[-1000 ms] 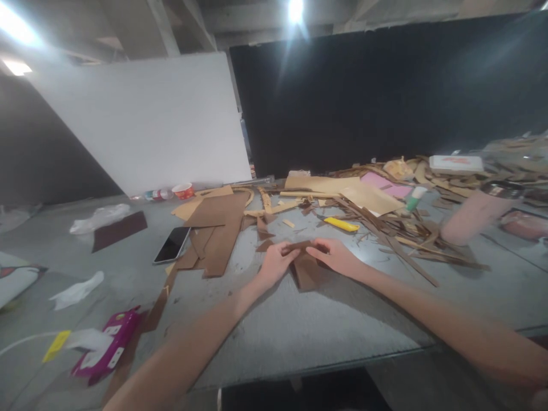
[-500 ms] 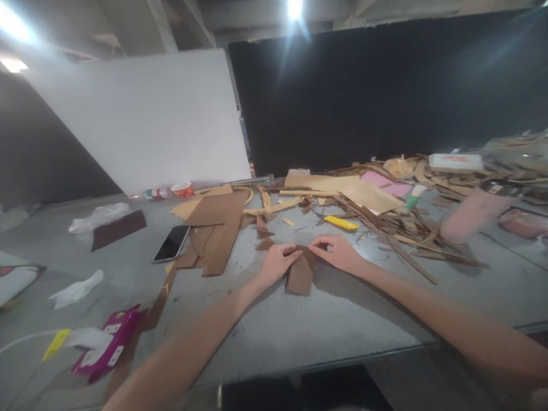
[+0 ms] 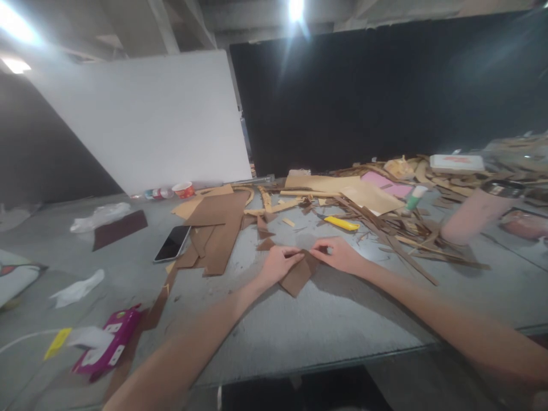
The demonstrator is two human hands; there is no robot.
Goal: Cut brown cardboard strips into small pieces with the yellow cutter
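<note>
Holding a small brown cardboard piece (image 3: 297, 275) between them, both hands sit near the middle of the gray tabletop (image 3: 325, 325). The left hand (image 3: 278, 264) pinches the piece's upper left edge with bent fingers. The right hand (image 3: 340, 255) pinches the upper right edge between thumb and first finger. The piece lies flat on the tabletop, and its pointed corner sticks out toward the near edge.

The tabletop in front of the hands is bare right down to its near edge. Behind the hands lies a yellow knife (image 3: 341, 223), near but not touching. To the right a big pile of cardboard strips (image 3: 406, 240) spreads out, with a pink cup (image 3: 475, 217) standing in it. To the left, bigger brown cardboard sheets (image 3: 218, 225) lie flat, and a black phone (image 3: 172, 244) rests just beside them. A purple box (image 3: 106, 349) sits far left, close to the near edge. A white board (image 3: 145, 120) leans at the back.
</note>
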